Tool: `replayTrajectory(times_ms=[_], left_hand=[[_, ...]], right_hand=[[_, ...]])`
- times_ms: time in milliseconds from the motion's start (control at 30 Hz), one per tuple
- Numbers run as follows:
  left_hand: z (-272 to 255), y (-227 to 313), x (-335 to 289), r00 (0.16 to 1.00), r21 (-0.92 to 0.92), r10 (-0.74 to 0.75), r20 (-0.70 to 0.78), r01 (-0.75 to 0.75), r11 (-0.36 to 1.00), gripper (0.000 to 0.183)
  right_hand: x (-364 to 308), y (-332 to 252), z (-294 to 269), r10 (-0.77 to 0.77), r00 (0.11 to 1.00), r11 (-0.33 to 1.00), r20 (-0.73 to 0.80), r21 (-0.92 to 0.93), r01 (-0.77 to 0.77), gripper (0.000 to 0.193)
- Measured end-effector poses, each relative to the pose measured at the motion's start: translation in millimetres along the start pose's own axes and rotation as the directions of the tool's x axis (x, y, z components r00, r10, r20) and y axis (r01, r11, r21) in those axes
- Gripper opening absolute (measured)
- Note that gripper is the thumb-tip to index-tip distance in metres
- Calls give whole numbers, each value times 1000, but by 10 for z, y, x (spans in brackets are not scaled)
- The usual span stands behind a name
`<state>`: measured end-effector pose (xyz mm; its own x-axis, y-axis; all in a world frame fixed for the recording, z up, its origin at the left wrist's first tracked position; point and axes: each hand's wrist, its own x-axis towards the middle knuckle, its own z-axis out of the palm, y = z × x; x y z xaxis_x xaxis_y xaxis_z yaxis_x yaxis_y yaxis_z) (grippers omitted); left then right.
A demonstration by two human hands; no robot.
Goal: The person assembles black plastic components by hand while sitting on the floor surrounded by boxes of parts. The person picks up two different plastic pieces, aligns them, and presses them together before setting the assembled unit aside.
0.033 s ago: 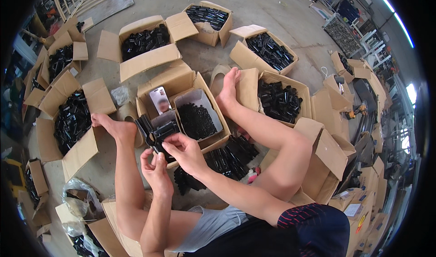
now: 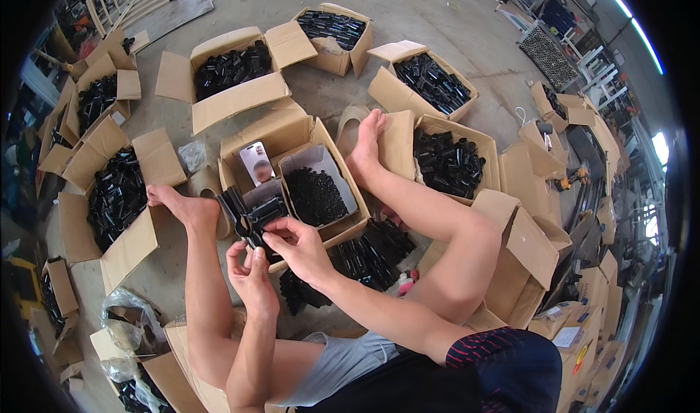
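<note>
Both my hands meet over the near left corner of an open cardboard box (image 2: pixel 276 123). A glossy black plastic fitting (image 2: pixel 251 232) with a rounded, tube-like end is between them. My left hand (image 2: pixel 254 280) pinches its near end with thumb and fingers. From the right, my right hand (image 2: pixel 305 252) grips the same piece, fingertips closed on its side. More black parts lie just behind the fitting, so its far outline is hard to tell. Inside the box, a grey inner carton (image 2: pixel 351 187) holds many small black pieces (image 2: pixel 315 196). A phone (image 2: pixel 257 163) leans beside it.
Black profile pieces (image 2: pixel 372 251) lie in a pile between my legs. Open cartons of black tubes stand around me, including one at left (image 2: pixel 117 198), one at right (image 2: pixel 448 161) and one behind (image 2: pixel 233 70). A cordless drill (image 2: pixel 572 179) is at far right.
</note>
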<state>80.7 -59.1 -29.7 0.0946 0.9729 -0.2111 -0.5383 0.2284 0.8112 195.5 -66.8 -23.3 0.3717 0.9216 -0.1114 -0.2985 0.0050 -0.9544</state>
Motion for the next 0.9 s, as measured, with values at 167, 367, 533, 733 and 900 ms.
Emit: replayTrajectory(times_ms=[167, 367, 533, 733, 900], left_hand=[[-86, -103, 38, 999, 4, -15, 44, 15, 1000, 32], [-68, -142, 12, 998, -24, -29, 63, 31, 999, 32], [-20, -102, -12, 999, 1, -42, 29, 42, 999, 33], [-56, -133, 25, 997, -9, -63, 34, 64, 998, 34], [-92, -109, 33, 998, -25, -56, 39, 57, 998, 33]], right_hand=[[22, 53, -73, 38, 999, 991, -19, -131, -40, 22], [-7, 92, -115, -27, 999, 999, -29, -48, 25, 22], [-62, 46, -54, -21, 999, 998, -47, -59, 18, 20], [-57, 14, -74, 15, 999, 993, -49, -119, -21, 16], [-92, 69, -56, 32, 997, 999, -71, -29, -35, 18]])
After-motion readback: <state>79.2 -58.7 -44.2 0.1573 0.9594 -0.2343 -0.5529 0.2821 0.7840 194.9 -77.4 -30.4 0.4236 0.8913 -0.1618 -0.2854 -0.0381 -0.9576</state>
